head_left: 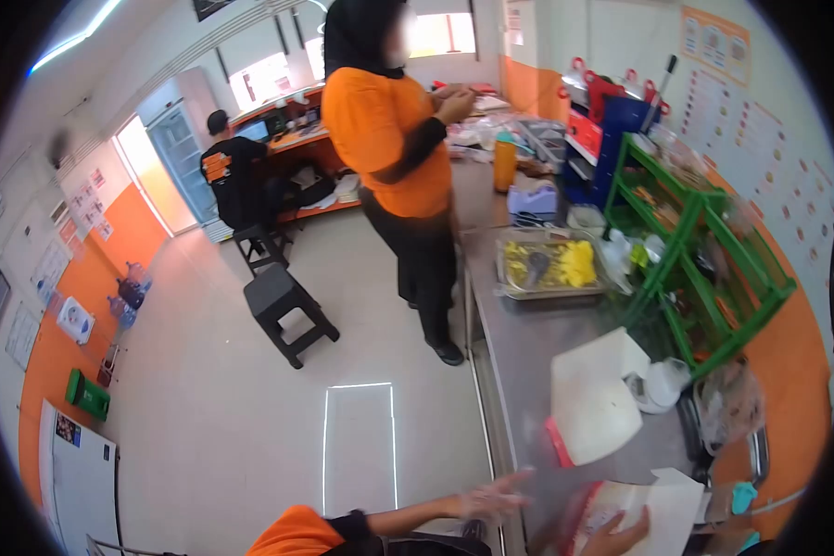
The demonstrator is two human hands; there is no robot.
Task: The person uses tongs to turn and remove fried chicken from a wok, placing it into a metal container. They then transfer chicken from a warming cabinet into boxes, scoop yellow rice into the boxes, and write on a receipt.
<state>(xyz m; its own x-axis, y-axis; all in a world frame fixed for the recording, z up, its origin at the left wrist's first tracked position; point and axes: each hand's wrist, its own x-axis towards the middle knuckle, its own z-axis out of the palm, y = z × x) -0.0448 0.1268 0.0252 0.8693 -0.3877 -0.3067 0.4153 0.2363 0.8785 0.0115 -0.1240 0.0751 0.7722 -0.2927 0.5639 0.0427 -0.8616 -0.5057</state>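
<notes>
My left hand, in a thin clear plastic glove, reaches over the front edge of the metal table. Its fingers are stretched out, with nothing visible in them. My right hand is at the bottom of the view, its fingers and thumb bent against a white and red paper food box. Part of that box is cut off by the frame edge. Just beyond it lies another paper box, unfolded, its white inside facing up and a red edge toward me.
A metal tray holds yellow food and a scoop. A green rack and a small white appliance stand along the wall. A person in orange stands at the table; another sits at a far desk. Black stools occupy the floor.
</notes>
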